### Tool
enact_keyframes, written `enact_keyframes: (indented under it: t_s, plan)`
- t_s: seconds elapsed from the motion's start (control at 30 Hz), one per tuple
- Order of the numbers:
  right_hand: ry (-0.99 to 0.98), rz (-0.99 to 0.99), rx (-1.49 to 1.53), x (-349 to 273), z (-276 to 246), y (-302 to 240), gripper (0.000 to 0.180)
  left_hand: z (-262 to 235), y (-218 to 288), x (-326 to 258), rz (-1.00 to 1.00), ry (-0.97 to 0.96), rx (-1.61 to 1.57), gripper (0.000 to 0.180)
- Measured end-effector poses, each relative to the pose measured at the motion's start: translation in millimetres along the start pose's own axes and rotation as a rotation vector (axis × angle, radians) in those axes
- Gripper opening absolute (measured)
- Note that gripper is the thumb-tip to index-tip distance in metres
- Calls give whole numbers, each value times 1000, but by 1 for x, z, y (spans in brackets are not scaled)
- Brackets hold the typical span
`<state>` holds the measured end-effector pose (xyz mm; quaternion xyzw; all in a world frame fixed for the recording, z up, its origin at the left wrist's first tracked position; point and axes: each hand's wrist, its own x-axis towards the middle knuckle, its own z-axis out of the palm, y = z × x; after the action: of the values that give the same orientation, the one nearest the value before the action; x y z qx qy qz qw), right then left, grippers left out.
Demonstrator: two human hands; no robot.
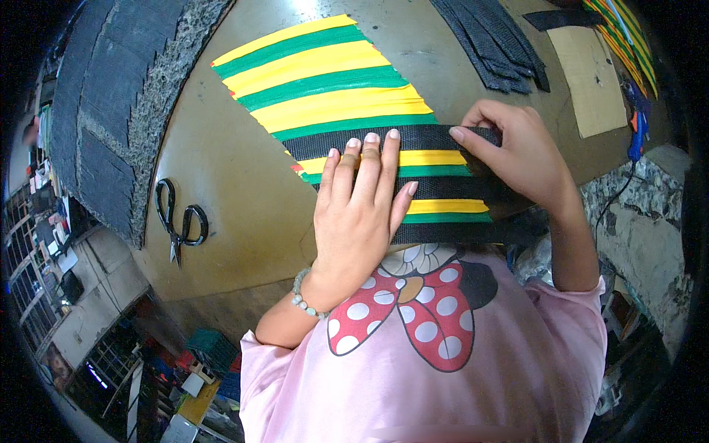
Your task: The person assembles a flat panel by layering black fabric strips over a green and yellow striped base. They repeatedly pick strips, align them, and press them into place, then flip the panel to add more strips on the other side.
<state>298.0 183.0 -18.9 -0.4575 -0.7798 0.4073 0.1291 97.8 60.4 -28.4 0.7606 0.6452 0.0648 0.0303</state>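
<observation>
Yellow and green fabric strips [325, 77] lie side by side across the table in front of me, with red bits at their left ends. Over them runs a black webbing strap [425, 137]. My left hand [354, 203] lies flat, fingers stretched, its fingertips on this strap. At the strap's right end, my right hand [524, 151] pinches it between thumb and fingers. Nearer my body, more black straps [443, 188] alternate with yellow and green strips. Their right ends fall in shadow under my right forearm.
Black-handled scissors [176, 240] rest on the brown table [236, 255] to the left. Dark straps [111, 96] are piled at the far left, and more black straps [491, 48] at the back right. Cardboard [587, 85] and a blue corded tool [637, 129] are at the right.
</observation>
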Motion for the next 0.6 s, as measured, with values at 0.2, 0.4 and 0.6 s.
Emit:
enact_keyframes:
  t_s: [0.2,0.4,0.6]
  plan:
    - [-2,-32,-24,2,-1,4,25,0,1,0,3,2,12,54]
    - [31,-70,-15,2,3,6,25,0,2,0,6,11,14,52]
    - [-2,-41,-19,1,0,4,27,2,2,0,7,28,8,53]
